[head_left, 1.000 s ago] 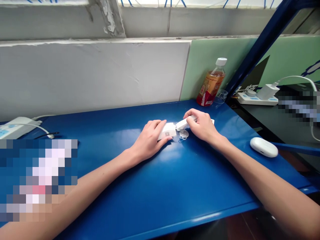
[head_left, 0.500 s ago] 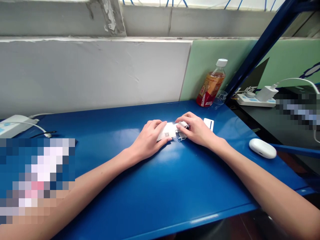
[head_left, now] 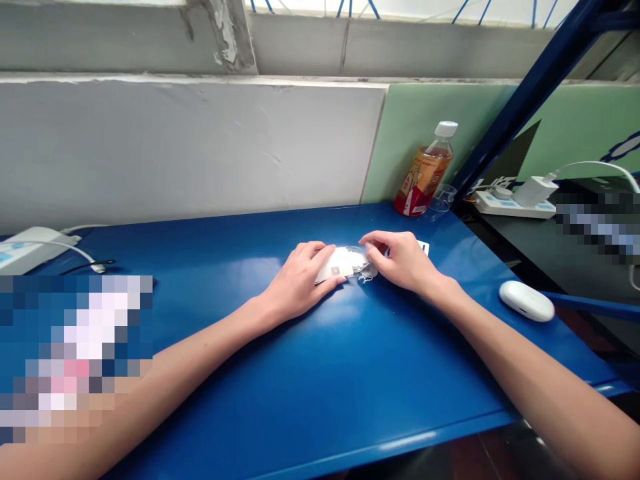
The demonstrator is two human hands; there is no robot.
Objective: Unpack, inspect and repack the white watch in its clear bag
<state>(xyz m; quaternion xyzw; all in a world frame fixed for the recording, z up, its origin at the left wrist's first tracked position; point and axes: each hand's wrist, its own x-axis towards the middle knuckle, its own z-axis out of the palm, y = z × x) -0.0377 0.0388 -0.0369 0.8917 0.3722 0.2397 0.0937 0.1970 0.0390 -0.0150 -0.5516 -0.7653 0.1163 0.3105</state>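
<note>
My left hand [head_left: 301, 275] is closed on a flat white packet [head_left: 340, 262] with a small square printed code, fingers on its far edge and thumb on its near edge. Clear, shiny plastic shows around the packet's right end, and a small silvery chain [head_left: 367, 279] lies there on the blue desk. At that end my right hand [head_left: 397, 257] has thumb and forefinger curled together in a pinch at the plastic's edge. What they grip, if anything, is too small to make out. A white card [head_left: 425, 247] with a dark stripe sticks out behind my right hand.
A bottle [head_left: 424, 175] of amber drink stands at the back right beside a clear plastic piece [head_left: 442, 199]. A white earbud-type case [head_left: 527, 301] lies near the desk's right edge. White power strips sit at far left [head_left: 35, 248] and right [head_left: 515, 203]. A blue post [head_left: 520, 97] slants up at right.
My right hand has drawn back a little to the right, uncovering more of the packet's right end and its clear plastic. My left hand stays on the packet.
</note>
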